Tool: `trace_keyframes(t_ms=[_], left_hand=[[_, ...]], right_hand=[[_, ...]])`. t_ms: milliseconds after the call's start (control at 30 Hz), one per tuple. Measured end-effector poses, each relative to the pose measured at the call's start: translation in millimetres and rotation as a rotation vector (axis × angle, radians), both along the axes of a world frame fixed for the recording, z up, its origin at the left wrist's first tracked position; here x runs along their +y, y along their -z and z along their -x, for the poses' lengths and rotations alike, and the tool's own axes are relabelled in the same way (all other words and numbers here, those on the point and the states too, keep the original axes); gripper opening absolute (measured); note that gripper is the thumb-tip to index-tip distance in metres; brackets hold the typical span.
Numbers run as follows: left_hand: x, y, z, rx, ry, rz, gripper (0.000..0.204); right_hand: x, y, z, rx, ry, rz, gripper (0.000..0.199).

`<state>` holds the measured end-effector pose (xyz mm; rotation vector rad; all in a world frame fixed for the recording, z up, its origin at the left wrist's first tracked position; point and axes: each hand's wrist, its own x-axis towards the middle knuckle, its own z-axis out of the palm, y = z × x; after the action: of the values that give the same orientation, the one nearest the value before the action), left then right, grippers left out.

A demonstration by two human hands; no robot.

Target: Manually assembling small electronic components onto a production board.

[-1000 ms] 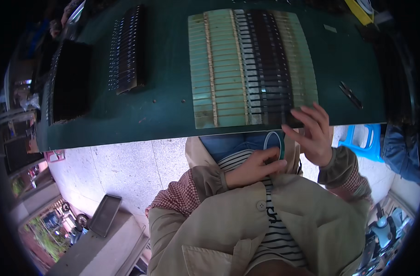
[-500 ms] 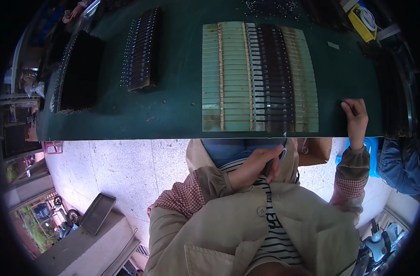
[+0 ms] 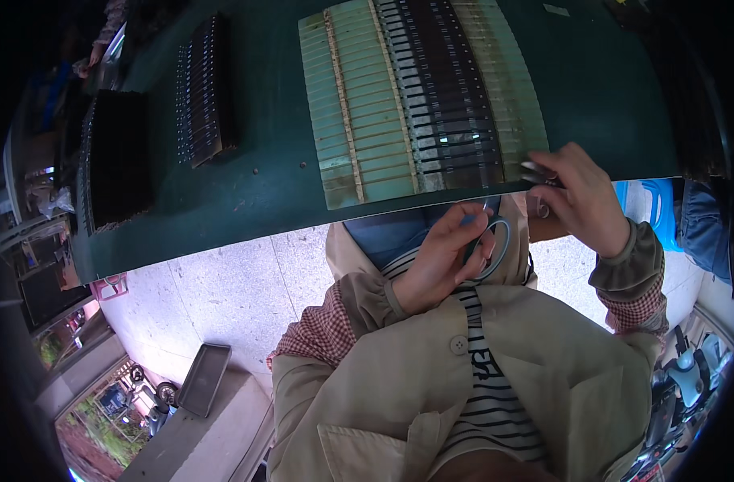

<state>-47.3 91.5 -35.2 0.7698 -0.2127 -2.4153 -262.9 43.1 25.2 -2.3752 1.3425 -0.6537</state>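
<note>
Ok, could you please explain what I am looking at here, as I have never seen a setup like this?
There is no machine here: a person works with two bare hands, seen from a wide fisheye camera on their head, looking down, which is why straight edges bend.

On the green tabletop lies a pale green ribbed board with a dark banded strip along it. Further left are a narrow dark stack and a larger dark block.

Near the table's edge, the left hand holds a thin pale ring. The right hand seems to grip a small item, too blurred to identify.
</note>
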Motion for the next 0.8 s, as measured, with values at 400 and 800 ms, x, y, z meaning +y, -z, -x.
trace_keyframes(t_ms=[400, 800], left_hand=[[-1.9, -9.8, 1.3, 0.047, -0.004, -0.079, 0.016], [12.0, -18.0, -51.9, -0.321, -0.176, 0.112, 0.008]], right_hand=[[-10.5, 3.2, -18.7, 0.424, -0.42, 0.268, 0.051], [-31.0, 14.5, 32.9, 0.139, 0.111, 0.249, 0.039]])
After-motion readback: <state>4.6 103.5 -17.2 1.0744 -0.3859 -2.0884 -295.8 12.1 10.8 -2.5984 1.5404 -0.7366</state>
